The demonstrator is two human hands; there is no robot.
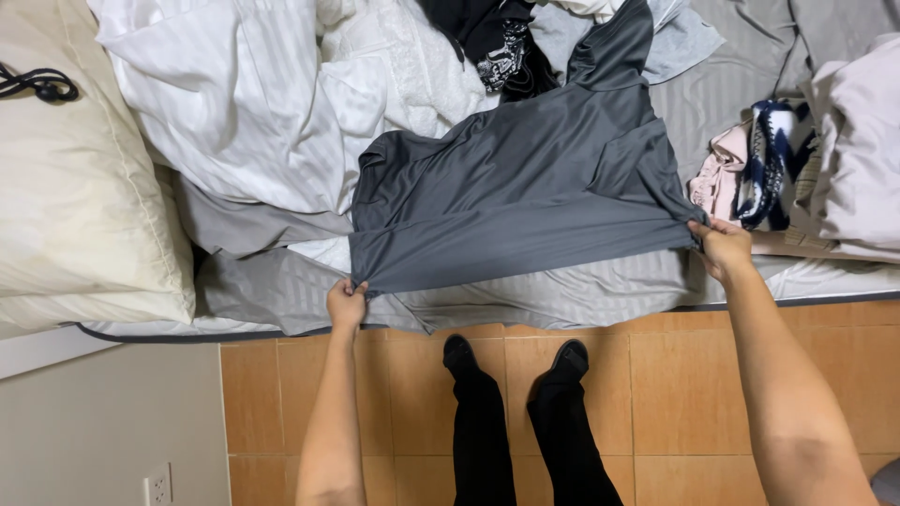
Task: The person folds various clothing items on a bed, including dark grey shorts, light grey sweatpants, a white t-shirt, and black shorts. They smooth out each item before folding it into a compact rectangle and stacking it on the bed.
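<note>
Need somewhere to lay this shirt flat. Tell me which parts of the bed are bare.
Bare sheet runs along the bed edge, between the left hand and right hand, below the grey shirt. Another patch lies upper right. Crowded: white bedding left, folded clothes right.

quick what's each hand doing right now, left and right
Left hand: closed on the near left corner of the grey shirt.
Right hand: closed on the shirt's near right corner.

Left hand (346, 305) and right hand (723, 247) each pinch 1 hem corner of a grey shirt (525, 178), stretched flat across the bed (562, 300), clothes pile (759, 169) just beside it.
</note>
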